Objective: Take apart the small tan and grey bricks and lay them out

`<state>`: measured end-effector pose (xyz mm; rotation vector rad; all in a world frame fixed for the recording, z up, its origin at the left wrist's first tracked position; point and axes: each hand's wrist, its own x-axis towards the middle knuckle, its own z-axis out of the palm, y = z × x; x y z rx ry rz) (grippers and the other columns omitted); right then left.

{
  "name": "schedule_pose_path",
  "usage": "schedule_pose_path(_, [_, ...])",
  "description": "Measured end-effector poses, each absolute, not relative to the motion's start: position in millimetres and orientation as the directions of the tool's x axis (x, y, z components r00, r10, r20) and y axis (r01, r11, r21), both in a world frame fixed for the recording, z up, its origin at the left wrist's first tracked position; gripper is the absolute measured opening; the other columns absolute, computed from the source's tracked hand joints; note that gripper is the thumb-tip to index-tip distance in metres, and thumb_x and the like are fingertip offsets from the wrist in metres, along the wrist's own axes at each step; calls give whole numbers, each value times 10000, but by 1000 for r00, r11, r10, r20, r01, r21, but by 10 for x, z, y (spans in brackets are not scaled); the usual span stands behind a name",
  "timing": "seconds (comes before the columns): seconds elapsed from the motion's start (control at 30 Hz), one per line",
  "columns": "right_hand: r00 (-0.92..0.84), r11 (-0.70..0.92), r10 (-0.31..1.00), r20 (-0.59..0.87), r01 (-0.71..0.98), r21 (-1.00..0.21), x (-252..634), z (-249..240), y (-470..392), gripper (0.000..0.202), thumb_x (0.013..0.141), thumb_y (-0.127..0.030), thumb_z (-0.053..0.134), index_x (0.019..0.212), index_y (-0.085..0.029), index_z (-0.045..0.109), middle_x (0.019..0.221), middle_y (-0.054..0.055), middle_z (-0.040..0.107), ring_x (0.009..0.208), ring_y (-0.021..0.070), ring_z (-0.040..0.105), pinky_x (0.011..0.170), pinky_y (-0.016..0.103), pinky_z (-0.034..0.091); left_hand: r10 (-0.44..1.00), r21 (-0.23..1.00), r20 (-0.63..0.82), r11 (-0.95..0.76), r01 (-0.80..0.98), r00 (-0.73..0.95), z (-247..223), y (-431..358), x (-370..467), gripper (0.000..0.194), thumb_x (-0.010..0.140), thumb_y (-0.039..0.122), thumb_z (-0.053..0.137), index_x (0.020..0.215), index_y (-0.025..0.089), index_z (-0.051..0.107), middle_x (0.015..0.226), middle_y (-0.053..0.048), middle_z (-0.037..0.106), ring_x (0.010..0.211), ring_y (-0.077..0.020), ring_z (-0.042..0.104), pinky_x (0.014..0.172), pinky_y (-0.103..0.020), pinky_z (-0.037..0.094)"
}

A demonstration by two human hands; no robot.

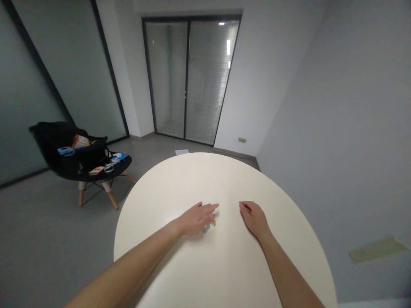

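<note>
My left hand is over the middle of the round white table, its index finger stretched out to the right. Partly under its fingers lie a small yellow-brown piece and a small greyish, clear-looking item; whether the hand grips them is hidden. My right hand rests on the table to the right, its fingers curled together. What it holds, if anything, cannot be made out. A gap of bare tabletop lies between the two hands.
A black chair with wooden legs stands at the left, bearing a black bag and small items. A white sheet shows beyond the table's far edge. Glass doors are at the back, a grey wall at the right.
</note>
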<state>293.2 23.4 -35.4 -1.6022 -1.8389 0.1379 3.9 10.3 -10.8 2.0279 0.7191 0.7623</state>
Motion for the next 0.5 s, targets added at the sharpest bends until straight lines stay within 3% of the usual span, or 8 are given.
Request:
schedule_pose_path(0.2, [-18,240,909,416,839,-489,2945,-358,236,339,885,-380,433,931,-154,682,930,100,692,879,215,604,835,351,446,628,785,221,-569,246,746,-82,-41,235,546,942,543,298,1423,297,376,1445,-74,438,1363,-273,350,1136,-534,105])
schedule_pose_path(0.4, [-23,257,902,430,831,-493,2948,-367,233,337,887,-387,436,933,-160,680,929,95,689,878,212,602,837,344,444,564,841,190,-515,163,804,-18,-152,367,505,946,522,311,1399,326,417,1422,-57,473,1379,-292,316,1134,-572,26])
schedule_pose_path(0.5, [-17,248,904,427,835,-491,2948,-365,226,337,889,-386,431,938,-164,679,936,94,689,887,214,600,839,347,444,606,881,202,-456,128,769,41,-145,398,503,940,544,302,1364,333,472,1388,-57,512,1325,-302,406,1134,-581,61])
